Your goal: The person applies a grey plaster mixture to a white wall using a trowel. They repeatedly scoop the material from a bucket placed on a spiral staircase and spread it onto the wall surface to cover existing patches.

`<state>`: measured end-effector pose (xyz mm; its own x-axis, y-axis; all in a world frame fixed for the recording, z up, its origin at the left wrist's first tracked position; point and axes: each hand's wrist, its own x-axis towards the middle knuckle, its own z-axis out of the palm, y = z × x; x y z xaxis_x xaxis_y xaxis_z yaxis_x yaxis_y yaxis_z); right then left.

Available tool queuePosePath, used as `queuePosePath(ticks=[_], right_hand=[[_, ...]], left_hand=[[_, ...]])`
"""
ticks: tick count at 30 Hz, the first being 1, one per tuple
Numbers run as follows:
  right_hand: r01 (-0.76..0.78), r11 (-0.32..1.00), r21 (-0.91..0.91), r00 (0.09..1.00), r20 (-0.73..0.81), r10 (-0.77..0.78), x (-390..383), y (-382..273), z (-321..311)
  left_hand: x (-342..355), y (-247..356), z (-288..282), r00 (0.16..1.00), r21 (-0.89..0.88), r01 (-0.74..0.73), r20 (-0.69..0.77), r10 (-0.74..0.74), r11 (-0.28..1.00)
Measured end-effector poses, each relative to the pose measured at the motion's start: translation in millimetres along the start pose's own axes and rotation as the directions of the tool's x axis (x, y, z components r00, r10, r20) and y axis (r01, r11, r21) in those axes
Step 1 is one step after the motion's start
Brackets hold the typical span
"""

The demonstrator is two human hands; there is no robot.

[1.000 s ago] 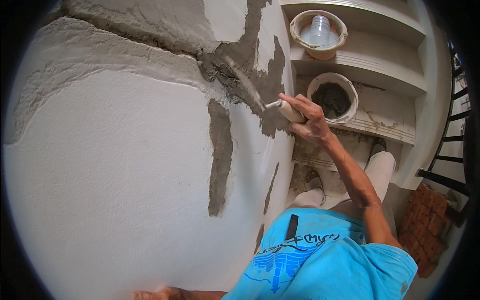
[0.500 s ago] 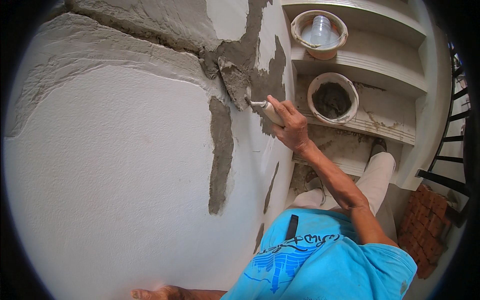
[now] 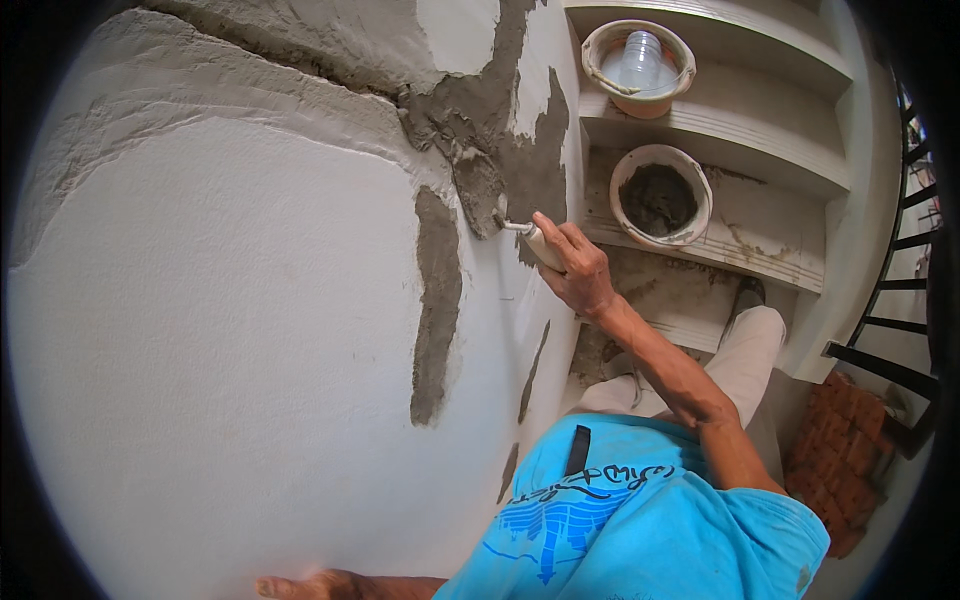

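My right hand [image 3: 580, 272] is closed around the pale handle of a pointed trowel [image 3: 482, 196]. Its blade is coated in grey mortar and lies against the wall, below a patch of wet mortar [image 3: 450, 115] at the end of a long crack. My left hand [image 3: 310, 584] is at the lower edge of the view, beside the white wall [image 3: 230, 330], with a finger stretched out and nothing seen in it. The rest of that hand is partly cut off by the frame.
A bucket of grey mortar [image 3: 618, 205] stands on a stair step to my right. One step higher, another bucket [image 3: 596, 72] holds a clear plastic container [image 3: 641, 58]. Black railing [image 3: 884, 367] runs along the far right, with stacked red bricks [image 3: 835, 460] below it.
The trowel blade has slid slightly downward along the wall, with my right hand moving a little down. More smeared mortar now shows above the blade. My left hand has hardly moved.
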<state>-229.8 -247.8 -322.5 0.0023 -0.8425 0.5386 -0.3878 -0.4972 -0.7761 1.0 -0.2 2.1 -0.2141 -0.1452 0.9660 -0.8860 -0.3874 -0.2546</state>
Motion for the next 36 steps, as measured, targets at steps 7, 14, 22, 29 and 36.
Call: queuePosePath(ticks=[7,14,22,29,36], right_hand=[[-0.063,0.996,-0.067,0.991,0.115,0.071,-46.0,22.7,-26.4],[-0.057,0.998,0.004,0.998,-0.025,0.057,5.4,16.2,-19.0],[-0.054,0.998,0.028,0.999,-0.004,0.054,-17.5,9.7,2.6],[-0.082,0.992,0.097,0.994,-0.069,0.089,-2.1,6.5,1.2],[-0.024,0.996,0.09,0.994,-0.102,0.033,27.5,1.3,7.3]], left_hand=[[-1.1,-3.3,0.5,1.0,0.034,-0.015,-0.01,0.016,0.999],[-2.1,-8.6,0.9,0.997,0.044,-0.063,-0.032,0.064,0.997],[-0.8,-4.5,2.0,0.998,0.008,-0.051,-0.031,0.051,0.999],[0.0,-1.3,2.8,0.998,-0.039,-0.048,-0.029,0.047,0.998],[0.9,-1.7,2.3,0.999,-0.049,-0.042,-0.014,0.041,0.998]])
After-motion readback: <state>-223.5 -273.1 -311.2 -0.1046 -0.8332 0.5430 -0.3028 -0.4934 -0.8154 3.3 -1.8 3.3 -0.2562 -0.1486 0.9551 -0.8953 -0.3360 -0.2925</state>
